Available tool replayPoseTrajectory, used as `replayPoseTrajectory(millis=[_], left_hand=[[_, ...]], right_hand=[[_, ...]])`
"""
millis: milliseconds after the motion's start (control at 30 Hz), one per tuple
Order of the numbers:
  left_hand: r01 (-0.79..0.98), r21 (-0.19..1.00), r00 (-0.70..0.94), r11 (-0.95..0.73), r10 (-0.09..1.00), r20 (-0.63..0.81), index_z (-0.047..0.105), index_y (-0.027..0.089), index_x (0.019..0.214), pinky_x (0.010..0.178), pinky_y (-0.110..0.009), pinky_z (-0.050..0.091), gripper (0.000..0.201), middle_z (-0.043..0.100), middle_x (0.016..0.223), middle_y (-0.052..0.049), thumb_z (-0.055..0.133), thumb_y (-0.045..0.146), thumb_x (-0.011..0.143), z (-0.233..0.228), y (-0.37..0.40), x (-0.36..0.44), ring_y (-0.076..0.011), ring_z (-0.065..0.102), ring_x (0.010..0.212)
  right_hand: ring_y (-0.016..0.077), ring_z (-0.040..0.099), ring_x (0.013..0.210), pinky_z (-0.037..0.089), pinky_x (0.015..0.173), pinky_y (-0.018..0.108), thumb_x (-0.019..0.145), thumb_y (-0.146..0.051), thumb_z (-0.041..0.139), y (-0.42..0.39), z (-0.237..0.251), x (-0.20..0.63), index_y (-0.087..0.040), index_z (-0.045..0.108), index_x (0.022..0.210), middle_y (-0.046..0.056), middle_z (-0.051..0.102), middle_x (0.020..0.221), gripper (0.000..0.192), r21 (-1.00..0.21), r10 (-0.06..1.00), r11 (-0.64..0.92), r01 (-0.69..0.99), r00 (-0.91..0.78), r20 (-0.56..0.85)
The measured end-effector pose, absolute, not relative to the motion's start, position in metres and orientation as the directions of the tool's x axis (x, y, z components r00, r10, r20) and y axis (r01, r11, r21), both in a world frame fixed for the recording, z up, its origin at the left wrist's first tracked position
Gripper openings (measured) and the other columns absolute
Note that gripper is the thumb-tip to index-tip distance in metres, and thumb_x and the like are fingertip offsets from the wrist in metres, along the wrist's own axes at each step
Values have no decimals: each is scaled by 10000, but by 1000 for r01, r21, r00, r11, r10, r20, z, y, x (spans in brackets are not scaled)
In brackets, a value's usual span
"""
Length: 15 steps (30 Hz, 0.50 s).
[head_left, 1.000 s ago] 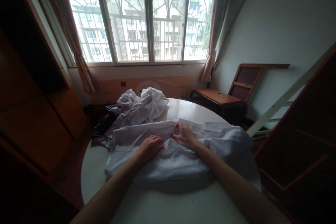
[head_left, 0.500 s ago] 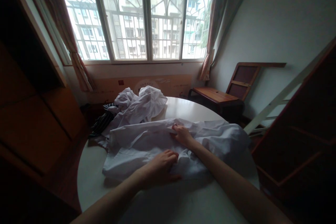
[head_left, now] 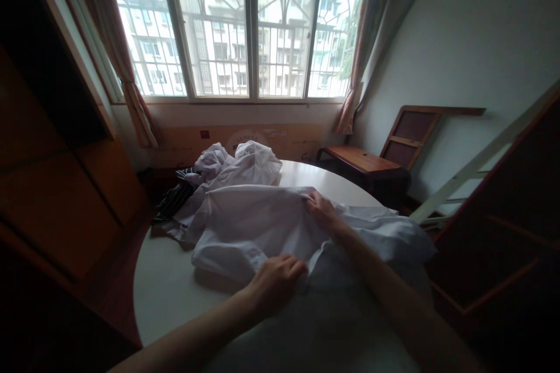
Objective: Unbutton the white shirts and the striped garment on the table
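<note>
White and smooth, the round table (head_left: 166,285) stands nearest, and across its middle lies a white cloth (head_left: 258,218), wrinkled and partly raised. Over the near part of the table, the person's left hand (head_left: 279,280) is closed on the near edge of this cloth; the right hand (head_left: 321,211) pinches its far edge between thumb and fingers. At the table's far left side I see a crumpled white pile (head_left: 256,164), with a black striped fabric (head_left: 175,199) beside it. Left of the table is an orange-brown cabinet (head_left: 56,210), above a reddish floor (head_left: 111,288). Right of the table slants a pale ladder (head_left: 466,185); beyond its far right rim is a low wooden bench (head_left: 365,159). Behind the table, a brown cardboard panel (head_left: 179,141) carries a red square (head_left: 204,134), a round emblem (head_left: 248,135), and print too blurred for me to read. Above it, farther from the table, a barred window (head_left: 223,61) between tied curtains shows pale apartment buildings.
</note>
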<state>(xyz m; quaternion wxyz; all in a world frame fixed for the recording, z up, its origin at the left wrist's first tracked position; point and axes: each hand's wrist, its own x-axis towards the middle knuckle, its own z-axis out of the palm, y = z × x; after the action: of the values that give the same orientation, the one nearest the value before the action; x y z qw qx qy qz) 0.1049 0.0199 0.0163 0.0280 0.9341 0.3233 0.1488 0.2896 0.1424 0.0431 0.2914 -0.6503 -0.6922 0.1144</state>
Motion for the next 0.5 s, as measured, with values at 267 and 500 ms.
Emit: replayPoseTrajectory(millis=[267,500], left_hand=[[439,-101,872,-893,397,285,480,164,791,546,-248,410,32,563,780,-31,468,161,820,14,15,109,-145,510,696],[434,4,855,-901,413,314,497,153,752,528,-219,397,65,594,766,-32,468,133,806,9,18,109,-141,516,716]], right_hand=[[213,573,881,401,690,261,831,-385,418,159,24,310,-128,510,1098,138,617,1008,381,-543,993,110,832,-68,98],[151,546,650,330,528,208,700,-239,548,156,24,309,-143,578,647,48,633,678,113,-447,989,130,885,-146,0]])
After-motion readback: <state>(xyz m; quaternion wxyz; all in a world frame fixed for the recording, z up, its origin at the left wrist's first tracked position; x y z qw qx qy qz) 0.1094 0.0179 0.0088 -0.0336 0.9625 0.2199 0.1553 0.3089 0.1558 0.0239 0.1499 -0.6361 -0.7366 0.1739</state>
